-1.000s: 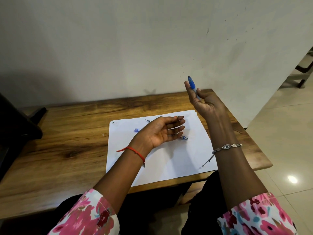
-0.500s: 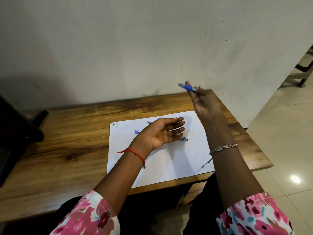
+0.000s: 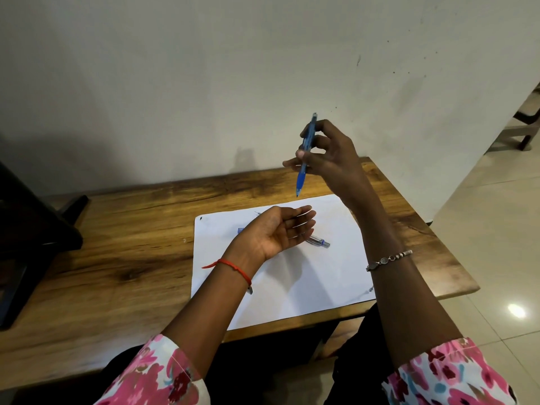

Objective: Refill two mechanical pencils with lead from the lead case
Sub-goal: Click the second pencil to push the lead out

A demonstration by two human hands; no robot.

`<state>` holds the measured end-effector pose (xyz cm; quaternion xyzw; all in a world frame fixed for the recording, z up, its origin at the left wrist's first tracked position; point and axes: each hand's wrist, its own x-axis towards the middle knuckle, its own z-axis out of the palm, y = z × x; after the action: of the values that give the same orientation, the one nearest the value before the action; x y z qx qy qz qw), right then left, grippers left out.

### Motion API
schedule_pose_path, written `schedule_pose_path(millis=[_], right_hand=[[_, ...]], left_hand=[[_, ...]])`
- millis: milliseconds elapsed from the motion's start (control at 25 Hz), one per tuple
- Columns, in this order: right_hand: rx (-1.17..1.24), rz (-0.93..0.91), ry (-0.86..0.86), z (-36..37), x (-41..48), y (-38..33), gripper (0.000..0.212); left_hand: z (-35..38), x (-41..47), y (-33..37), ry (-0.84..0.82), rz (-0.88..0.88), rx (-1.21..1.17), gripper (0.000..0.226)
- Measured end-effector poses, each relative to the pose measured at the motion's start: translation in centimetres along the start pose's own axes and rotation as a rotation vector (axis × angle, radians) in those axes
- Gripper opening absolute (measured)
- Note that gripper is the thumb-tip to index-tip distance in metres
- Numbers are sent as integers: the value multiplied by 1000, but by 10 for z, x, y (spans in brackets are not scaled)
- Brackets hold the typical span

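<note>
Over the middle of the paper sheet [image 3: 306, 282], the left hand [image 3: 274, 232] lies palm up, fingers relaxed and holding nothing visible, probably cupped to catch lead. A second pencil [image 3: 320, 242] pokes out beneath it. Above the sheet's far edge, the right hand [image 3: 333, 156] pinches the blue pencil [image 3: 301, 178] tip down, likely to shake it. I cannot make out the lead case.

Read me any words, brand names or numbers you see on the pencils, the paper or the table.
No text can be read.
Blue pencil in the right hand: barrel print, if any, too blurred.
Second pencil on the paper: too small to tell.
Paper: no writing, only a tiny dark mark.
</note>
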<state>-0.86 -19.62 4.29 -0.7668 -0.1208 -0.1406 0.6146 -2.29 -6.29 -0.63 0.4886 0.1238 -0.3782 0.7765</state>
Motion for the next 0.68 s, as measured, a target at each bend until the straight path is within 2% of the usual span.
schedule_pose_path(millis=[120,200,280,360,440,680], right_hand=[[106,-26,43,-2,-1,-1,7],[318,9,83,-2,0,-2,6],[612,130,106,-3,0,-4,31],[775,266,102,-6,0,-6,59],[789,332,92,-10,-2,-7,68],[712,396,106,-8,-5,-11,67]], left_hand=[[-1,0,1,8,7,-24,23],[-1,0,1,6,14,-31,23],[-1,1,0,-3,17,-30,22],[0,1,-2,-13,20,-15,20],[1,1,-3,-23,18,6,20],[3,-1,-5,-20,11,34,19]])
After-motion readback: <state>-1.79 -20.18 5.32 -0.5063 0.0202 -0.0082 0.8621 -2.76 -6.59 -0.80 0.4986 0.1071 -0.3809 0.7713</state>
